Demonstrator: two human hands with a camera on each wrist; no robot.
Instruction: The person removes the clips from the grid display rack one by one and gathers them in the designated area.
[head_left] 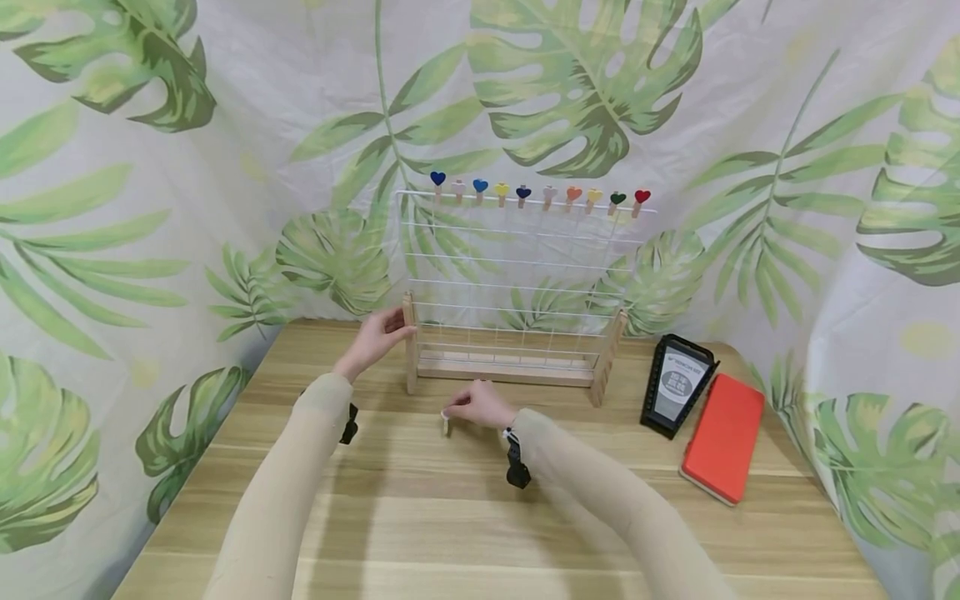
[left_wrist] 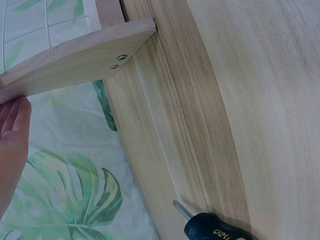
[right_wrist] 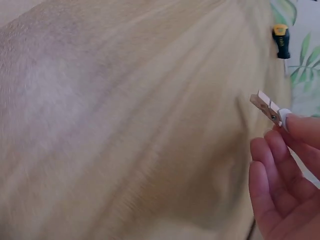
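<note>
A white wire grid rack [head_left: 517, 287] stands on wooden supports at the back of the table. Along its top wire sits a row of small clothespins with coloured hearts [head_left: 522, 193]. My left hand [head_left: 377, 337] grips the rack's left wooden post [left_wrist: 75, 65], thumb across its front. In front of the rack, my right hand [head_left: 483, 406] pinches a small wooden clothespin [right_wrist: 267, 109] between thumb and fingers. The pin carries a pale, whitish piece near the thumb and points away from the hand, held over the table.
A screwdriver [left_wrist: 215, 227] with a black and yellow handle lies by the table's left edge. On the right are a black case with a printed label [head_left: 677, 385] and a red box [head_left: 724, 437]. Leaf-patterned cloth [head_left: 247, 167] hangs behind and beside the wooden table [head_left: 420, 517].
</note>
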